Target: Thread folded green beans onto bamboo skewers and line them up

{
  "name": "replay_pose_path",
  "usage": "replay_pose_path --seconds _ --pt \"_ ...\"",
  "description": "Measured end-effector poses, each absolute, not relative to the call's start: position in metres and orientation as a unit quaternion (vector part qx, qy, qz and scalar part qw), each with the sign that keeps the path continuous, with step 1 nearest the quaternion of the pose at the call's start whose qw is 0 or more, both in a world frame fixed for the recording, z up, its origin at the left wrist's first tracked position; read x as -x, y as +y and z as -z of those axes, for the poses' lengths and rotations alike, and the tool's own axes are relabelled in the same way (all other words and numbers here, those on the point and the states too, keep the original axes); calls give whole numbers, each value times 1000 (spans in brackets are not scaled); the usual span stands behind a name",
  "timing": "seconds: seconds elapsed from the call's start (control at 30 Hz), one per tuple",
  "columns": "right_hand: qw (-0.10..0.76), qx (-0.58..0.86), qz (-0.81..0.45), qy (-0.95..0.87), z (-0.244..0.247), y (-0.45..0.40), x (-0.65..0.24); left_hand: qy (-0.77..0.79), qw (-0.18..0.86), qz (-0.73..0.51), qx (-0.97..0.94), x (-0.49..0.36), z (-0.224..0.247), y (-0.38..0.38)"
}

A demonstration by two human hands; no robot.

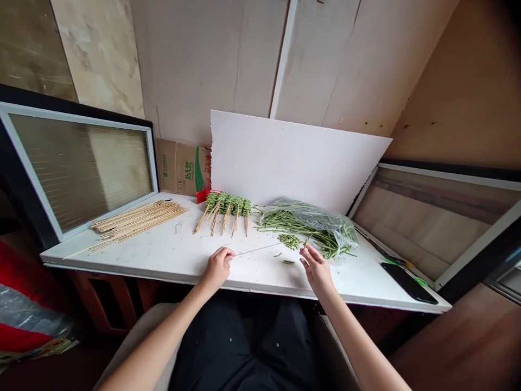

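Observation:
My left hand (218, 266) is closed on one end of a thin skewer (258, 249) above the table's front part. The skewer points right, toward my right hand (313, 262), whose thumb and fingers are pinched together; what they hold is too small to make out. Between and behind the hands lies a small heap of cut green bean pieces (289, 241), with a few loose pieces (288, 262) in front. Behind it, long green beans (280, 220) lie partly inside a clear plastic bag (325, 217). Filled skewers of green pieces (228, 205) are stacked at the back.
Bare skewers (136, 221) lie in a pile on the left of the white table (179, 260). A white board (293, 157) and a cardboard box (179, 165) stand at the back. A black phone (409, 282) lies at the right edge, near a green-handled tool.

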State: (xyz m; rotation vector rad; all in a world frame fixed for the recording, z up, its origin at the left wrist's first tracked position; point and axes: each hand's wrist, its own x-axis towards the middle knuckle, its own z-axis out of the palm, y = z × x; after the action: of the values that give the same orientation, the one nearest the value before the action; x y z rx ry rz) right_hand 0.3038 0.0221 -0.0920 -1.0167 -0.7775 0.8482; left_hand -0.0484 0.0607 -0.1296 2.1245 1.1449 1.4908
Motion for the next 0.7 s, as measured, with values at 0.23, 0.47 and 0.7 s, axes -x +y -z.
replay_pose_path --seconds 0.23,0.47,0.7 --pt "657 420 -499 -379 97 18 -305 399 137 -514 -747 47 140 62" --pt "654 430 -485 -390 103 19 -306 390 154 -515 -747 45 138 58" --pt "642 431 -497 -394 103 16 -304 392 143 -508 -754 45 136 58"
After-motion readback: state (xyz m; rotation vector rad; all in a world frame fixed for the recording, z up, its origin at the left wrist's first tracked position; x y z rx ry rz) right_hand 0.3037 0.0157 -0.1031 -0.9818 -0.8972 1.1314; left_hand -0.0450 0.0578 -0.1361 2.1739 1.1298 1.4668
